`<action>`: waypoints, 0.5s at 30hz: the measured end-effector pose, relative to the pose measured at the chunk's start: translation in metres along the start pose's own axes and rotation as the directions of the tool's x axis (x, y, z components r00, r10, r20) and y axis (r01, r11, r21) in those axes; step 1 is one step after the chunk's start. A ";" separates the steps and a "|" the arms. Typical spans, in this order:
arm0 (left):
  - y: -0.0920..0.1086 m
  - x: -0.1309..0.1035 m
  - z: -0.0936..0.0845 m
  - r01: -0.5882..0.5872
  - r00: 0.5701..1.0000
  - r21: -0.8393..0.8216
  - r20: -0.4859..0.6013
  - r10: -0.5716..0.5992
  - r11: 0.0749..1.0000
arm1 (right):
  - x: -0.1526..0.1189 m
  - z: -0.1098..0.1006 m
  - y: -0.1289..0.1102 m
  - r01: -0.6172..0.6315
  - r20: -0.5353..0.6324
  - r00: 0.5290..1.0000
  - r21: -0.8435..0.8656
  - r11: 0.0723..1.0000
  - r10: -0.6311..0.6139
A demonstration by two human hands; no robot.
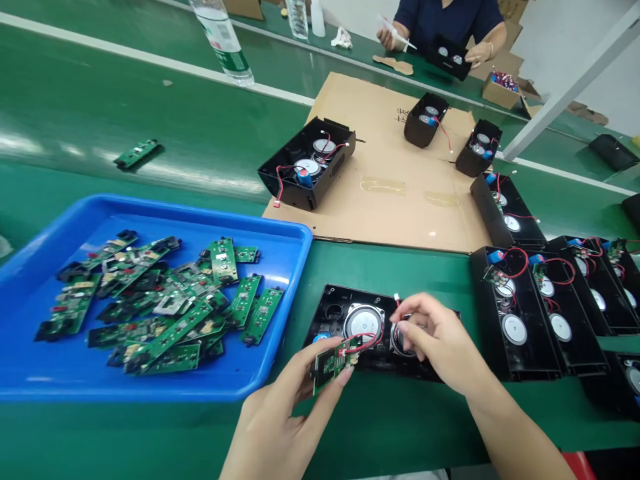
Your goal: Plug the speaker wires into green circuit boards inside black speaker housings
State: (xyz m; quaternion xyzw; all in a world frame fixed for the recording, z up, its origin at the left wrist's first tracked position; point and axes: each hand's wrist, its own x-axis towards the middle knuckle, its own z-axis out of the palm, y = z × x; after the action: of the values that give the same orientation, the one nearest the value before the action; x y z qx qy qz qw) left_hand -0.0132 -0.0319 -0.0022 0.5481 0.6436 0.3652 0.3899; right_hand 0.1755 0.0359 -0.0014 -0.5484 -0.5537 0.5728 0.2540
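Note:
A green circuit board [330, 365] is held between the thumb and fingers of my left hand [295, 407], over the left part of a black speaker housing [370, 370]. Red wires run from the board into the housing, which lies open side up with two round speakers in it. My right hand [440, 340] is above the right-hand speaker, its thumb and index finger pinched on a thin wire [397, 303] with a white connector at its end. Part of that speaker is hidden behind my right fingers.
To the left, a blue tray [165, 393] holds several circuit boards. Black housings [515, 353] line the right side; others rest on a cardboard sheet [380, 220]. A bottle [225, 47] stands at the back. Across the table, a person holds a housing [447, 60].

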 end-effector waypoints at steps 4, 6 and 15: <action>0.006 0.007 0.013 -0.065 0.998 0.015 -0.024 0.066 0.998 | -0.017 -0.011 0.010 0.049 -0.044 0.998 0.042 0.998 -0.047; 0.008 0.011 0.020 -0.100 0.995 -0.030 0.005 0.101 0.994 | -0.024 -0.008 0.013 0.234 0.007 0.972 -0.123 0.964 -0.235; 0.009 0.021 0.028 -0.035 0.993 -0.136 0.109 0.050 0.990 | -0.025 0.016 0.020 0.536 0.084 0.748 -0.662 0.524 -0.659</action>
State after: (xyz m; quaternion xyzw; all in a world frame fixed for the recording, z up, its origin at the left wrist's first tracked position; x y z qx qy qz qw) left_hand 0.0138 -0.0085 -0.0086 0.5541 0.5827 0.3844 0.4535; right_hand 0.1742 0.0031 -0.0144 -0.4246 -0.8451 0.1699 0.2770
